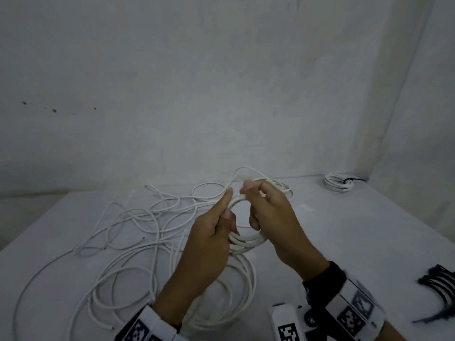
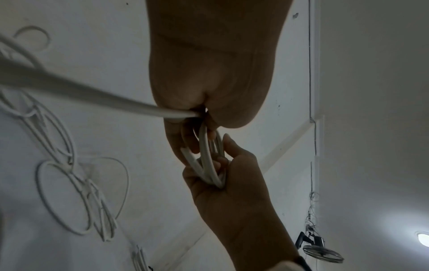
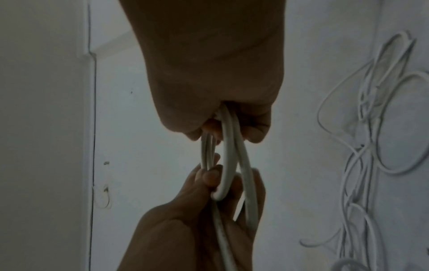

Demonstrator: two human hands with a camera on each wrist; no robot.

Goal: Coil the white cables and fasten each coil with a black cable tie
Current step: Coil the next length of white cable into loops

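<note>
A small coil of white cable (image 1: pixel 247 239) is held up over the table between both hands. My left hand (image 1: pixel 225 210) grips its left side, thumb and fingers curled round the turns. My right hand (image 1: pixel 258 207) grips the right side, fingers hooked through the ring. The left wrist view shows the coil (image 2: pixel 207 161) edge-on in the left hand (image 2: pixel 197 139), with the right hand (image 2: pixel 232 183) below and a free length (image 2: pixel 81 91) trailing off left. In the right wrist view the coil (image 3: pixel 228 155) runs from the right hand (image 3: pixel 223 126) to the left hand (image 3: pixel 209 183).
Loose white cable (image 1: pixel 138 225) sprawls over the white table (image 1: pixel 344 230) to the left and under my hands. A finished coil with a black tie (image 1: pixel 338 182) lies in the back right corner. A bunch of black cable ties (image 1: pixel 437 284) lies at the right edge.
</note>
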